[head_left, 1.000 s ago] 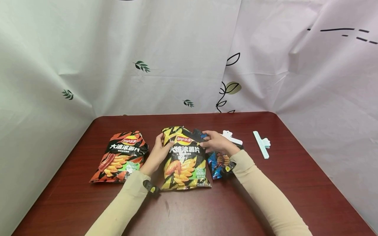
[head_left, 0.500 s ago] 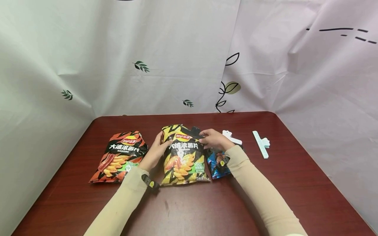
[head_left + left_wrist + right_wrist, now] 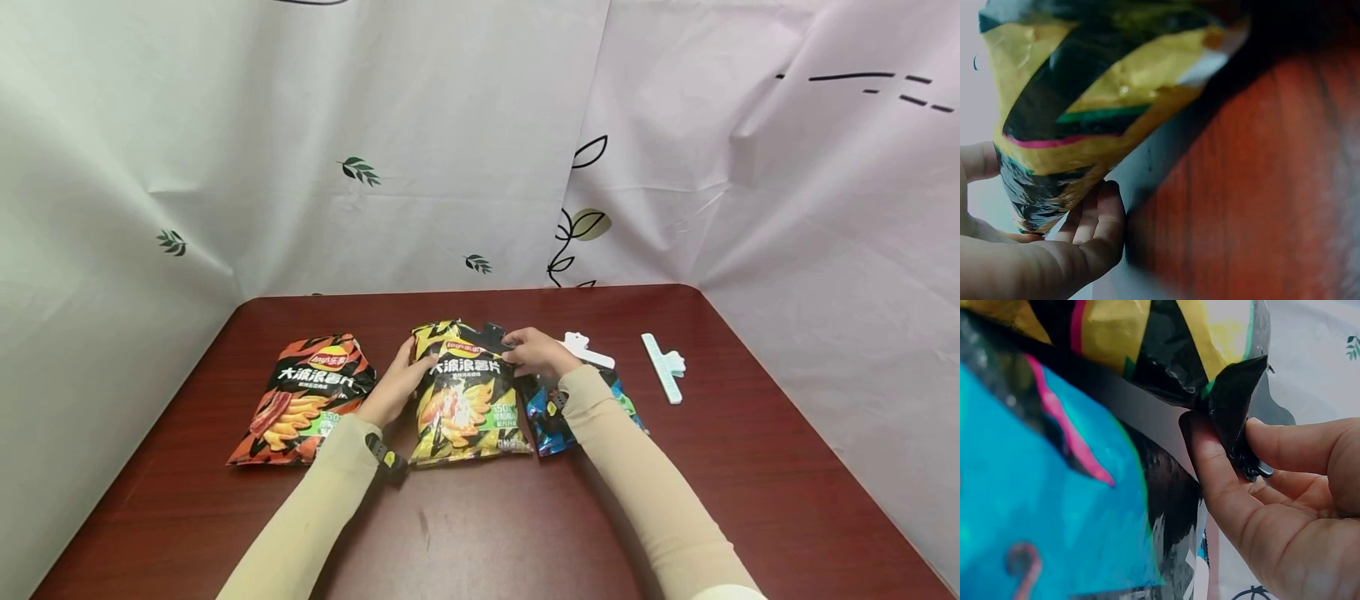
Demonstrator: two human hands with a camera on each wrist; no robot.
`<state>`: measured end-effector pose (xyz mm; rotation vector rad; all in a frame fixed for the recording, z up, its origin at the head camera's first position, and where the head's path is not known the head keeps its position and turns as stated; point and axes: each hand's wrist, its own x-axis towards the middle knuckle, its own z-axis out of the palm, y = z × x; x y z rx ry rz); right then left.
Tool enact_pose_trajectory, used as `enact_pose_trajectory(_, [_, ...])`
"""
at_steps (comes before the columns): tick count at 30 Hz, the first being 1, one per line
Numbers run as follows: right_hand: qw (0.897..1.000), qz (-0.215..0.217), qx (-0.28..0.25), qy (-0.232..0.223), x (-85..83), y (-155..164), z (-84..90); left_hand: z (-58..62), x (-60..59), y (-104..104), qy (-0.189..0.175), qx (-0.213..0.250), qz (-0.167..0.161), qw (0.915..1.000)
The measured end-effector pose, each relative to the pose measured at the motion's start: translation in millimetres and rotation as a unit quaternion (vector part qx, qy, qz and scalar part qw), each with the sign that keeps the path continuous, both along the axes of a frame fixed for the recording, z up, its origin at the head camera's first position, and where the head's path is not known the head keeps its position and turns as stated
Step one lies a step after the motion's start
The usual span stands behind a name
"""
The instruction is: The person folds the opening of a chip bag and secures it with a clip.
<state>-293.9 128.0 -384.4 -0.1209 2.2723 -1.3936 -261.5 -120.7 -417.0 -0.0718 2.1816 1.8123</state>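
worktop [image 3: 735,467]: yellow chip bag [image 3: 467,392] is lain at centre, between 2 other bags | left hand [image 3: 393,385]: bag's left edge is gripped | right hand [image 3: 538,352]: black clip [image 3: 491,337] is pinched at bag's top corner | risk: glossy foil may be let slip, clip may be seated askew | views: right wrist alone shows clip biting folded corner [image 3: 1235,406]; head alone shows layout

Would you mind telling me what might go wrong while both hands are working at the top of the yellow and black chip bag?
The right hand pinches only the folded corner of the yellow and black foil chip bag with a black plastic clip, so the clip may slip off the slick foil. The left hand grips just one top edge, so the bag could twist. The right sleeve lies over the blue foil chip bag and might drag it.
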Motion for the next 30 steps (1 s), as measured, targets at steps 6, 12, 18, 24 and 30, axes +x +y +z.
enact_pose_trajectory(6, [1.0,-0.014,0.003,-0.002,-3.8,-3,-3.2,-1.6,-5.4,-2,-0.016,0.0,-0.01,0.9998])
enact_pose_trajectory(12, [1.0,-0.018,0.01,-0.005,-6.7,-4,-7.1,-3.8,-8.3,-3,-0.038,0.026,-0.015,0.9988])
enact_pose_trajectory(18, [1.0,-0.023,0.013,-0.01,-7.8,-6,-10.1,-2.7,-7.1,-3,-0.038,0.018,-0.009,0.9991])
enact_pose_trajectory(24, [1.0,-0.02,0.01,-0.007,-9.0,-7,-13.8,-6.2,-7.0,-3,-0.036,0.03,0.001,0.9989])
enact_pose_trajectory(30, [1.0,-0.009,0.007,-0.013,-7.6,-5,-17.3,-11.3,-4.5,-5,-0.047,0.051,0.003,0.9976])
